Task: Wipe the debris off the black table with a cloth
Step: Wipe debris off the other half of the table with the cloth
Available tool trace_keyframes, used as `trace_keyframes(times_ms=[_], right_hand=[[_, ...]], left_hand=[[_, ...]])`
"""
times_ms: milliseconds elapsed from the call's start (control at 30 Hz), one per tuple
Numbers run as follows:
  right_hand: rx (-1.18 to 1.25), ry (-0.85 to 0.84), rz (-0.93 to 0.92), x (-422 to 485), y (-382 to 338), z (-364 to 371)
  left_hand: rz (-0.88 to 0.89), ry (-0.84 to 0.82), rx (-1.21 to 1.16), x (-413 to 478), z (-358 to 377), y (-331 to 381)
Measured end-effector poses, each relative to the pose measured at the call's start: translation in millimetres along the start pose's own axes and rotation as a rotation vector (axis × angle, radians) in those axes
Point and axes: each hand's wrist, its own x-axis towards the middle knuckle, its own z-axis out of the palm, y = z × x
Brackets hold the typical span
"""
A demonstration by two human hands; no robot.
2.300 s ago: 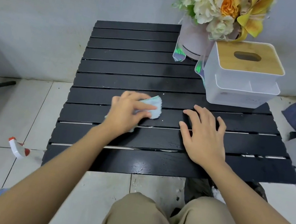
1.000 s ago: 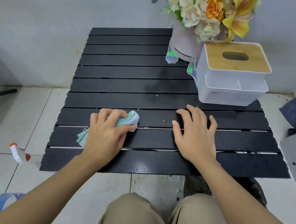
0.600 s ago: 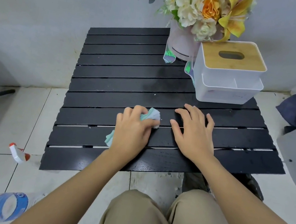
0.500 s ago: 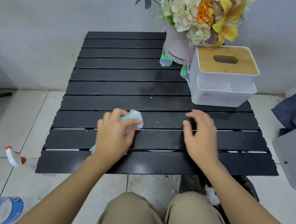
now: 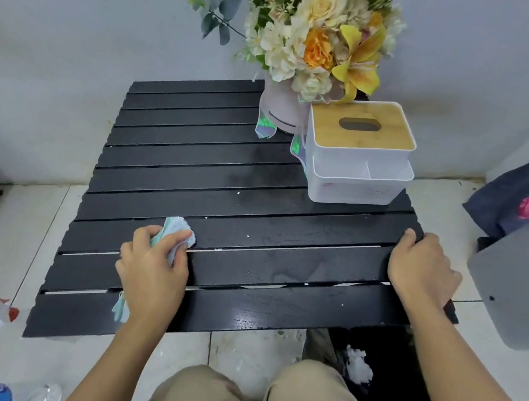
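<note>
Gripping a cloth (image 5: pixel 181 234) in the left hand (image 5: pixel 155 269), right hand (image 5: pixel 421 270) clamped on the desk (image 5: pixel 193 161) edge, a person risks pushing specks (image 5: pixel 306 284) into slat gaps.

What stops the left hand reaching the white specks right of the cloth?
Likely nothing, so yes. The left hand, gripping the cloth, rests on the black table beside the specks, with only bare slats between. The right hand grips the table's right edge, and the tissue box stands farther back.
</note>
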Motion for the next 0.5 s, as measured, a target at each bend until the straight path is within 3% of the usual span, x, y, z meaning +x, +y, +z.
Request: trace_keyframes(times_ms=[167,300,500], right_hand=[[0.071,-0.048,-0.007,6.6,5.2,0.3],[0.188,-0.135,0.091,17.0,9.7,-3.5],[0.385,-0.046,0.191,20.0,3.2,-4.9]], left_hand=[[-0.001,-0.054,-0.069,-3.4,3.6,8.7],[-0.05,-0.147,-0.293,2.4,-4.0,4.5],[-0.098,-0.127,-0.383,-4.0,-14.7,8.5]])
